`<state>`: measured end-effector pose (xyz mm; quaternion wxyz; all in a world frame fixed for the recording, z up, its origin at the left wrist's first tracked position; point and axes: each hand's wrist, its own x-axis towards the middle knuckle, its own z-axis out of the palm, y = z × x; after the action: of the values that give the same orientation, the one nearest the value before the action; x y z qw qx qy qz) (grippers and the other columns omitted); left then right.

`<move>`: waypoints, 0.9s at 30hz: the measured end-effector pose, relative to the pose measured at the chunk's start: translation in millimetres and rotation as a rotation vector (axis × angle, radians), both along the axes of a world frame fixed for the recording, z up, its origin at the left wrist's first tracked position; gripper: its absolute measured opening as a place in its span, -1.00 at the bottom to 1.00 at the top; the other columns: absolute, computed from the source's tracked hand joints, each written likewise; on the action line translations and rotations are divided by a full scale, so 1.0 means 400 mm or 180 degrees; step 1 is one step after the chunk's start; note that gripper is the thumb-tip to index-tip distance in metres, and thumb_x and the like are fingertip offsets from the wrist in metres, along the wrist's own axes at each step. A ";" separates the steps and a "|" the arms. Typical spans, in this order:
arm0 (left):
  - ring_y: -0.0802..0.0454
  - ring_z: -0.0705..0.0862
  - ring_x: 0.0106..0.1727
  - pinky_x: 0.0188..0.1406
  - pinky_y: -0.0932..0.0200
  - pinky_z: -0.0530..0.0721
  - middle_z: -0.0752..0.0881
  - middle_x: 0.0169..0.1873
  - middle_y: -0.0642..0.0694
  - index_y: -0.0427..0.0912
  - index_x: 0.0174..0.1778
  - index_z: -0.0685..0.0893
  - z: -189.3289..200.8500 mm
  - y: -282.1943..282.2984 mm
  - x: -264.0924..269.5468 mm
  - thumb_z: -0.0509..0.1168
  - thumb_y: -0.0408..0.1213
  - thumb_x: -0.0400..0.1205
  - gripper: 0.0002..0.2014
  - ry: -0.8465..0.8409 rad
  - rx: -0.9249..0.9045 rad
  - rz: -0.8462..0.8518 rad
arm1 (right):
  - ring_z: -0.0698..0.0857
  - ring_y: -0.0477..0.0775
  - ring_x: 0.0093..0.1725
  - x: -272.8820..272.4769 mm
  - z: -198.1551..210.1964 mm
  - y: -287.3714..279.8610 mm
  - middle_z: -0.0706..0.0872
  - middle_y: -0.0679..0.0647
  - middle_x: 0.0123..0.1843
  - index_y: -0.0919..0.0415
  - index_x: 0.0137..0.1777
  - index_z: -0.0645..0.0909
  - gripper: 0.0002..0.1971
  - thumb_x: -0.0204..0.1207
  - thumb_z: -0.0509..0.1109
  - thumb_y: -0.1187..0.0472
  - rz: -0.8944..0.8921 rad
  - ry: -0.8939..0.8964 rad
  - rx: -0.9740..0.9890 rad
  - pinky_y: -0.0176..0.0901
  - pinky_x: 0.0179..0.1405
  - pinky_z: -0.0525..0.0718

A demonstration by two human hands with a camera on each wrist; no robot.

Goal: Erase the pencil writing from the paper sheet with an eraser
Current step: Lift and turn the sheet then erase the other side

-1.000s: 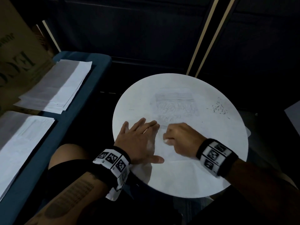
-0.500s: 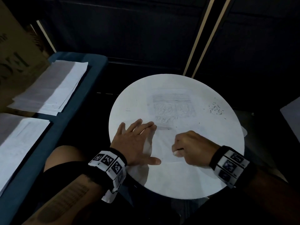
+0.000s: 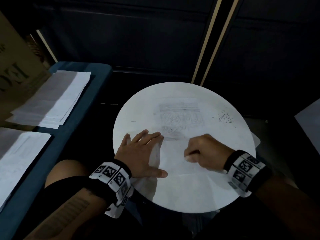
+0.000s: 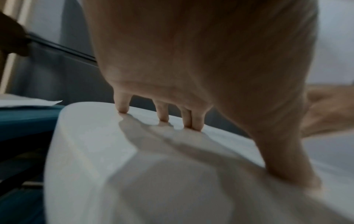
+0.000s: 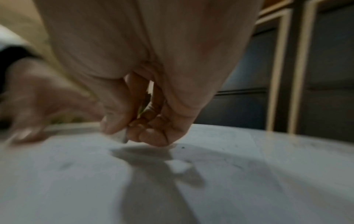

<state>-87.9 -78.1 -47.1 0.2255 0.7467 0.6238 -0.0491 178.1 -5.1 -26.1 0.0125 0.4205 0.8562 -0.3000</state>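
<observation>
A white paper sheet [image 3: 174, 158] lies on a round white table [image 3: 190, 196], with grey pencil writing [image 3: 180, 116] across its far half. My left hand [image 3: 143, 153] lies flat on the sheet's left side, fingers straight and spread; in the left wrist view its fingertips [image 4: 195, 125] press on the paper [image 4: 172, 174]. To the right, my right hand [image 3: 199, 151] is curled and pinches a small white eraser [image 5: 122, 137] down onto the sheet [image 5: 229, 174], below the writing. Only the eraser's tip shows under the thumb.
Dark eraser crumbs [image 3: 225, 116] are scattered at the table's far right. Stacks of paper [image 3: 52, 99] lie on a blue bench [image 3: 97, 73] to the left, beside a cardboard box [image 3: 15, 70]. Dark cabinet fronts stand behind the table. My knee [image 3: 67, 170] sits below the left wrist.
My right hand with the eraser has slid right and toward me across the sheet. The left hand has stayed flat on the paper.
</observation>
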 end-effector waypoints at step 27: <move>0.01 0.42 0.46 0.27 0.01 0.47 0.41 0.50 0.17 0.18 0.64 0.41 0.025 0.018 0.073 0.54 0.26 0.44 -0.15 -0.0096 0.0519 0.0285 | 0.67 0.09 -0.05 -0.185 0.001 0.031 0.63 0.00 -0.07 0.14 -0.11 0.79 -0.84 0.67 0.42 0.21 0.0141 -0.0218 0.0706 0.08 -0.05 0.76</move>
<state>-58.5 -70.8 -37.2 0.1753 0.7347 0.6550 0.0232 104.0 7.3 -25.6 0.0018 0.4103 0.8922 -0.1886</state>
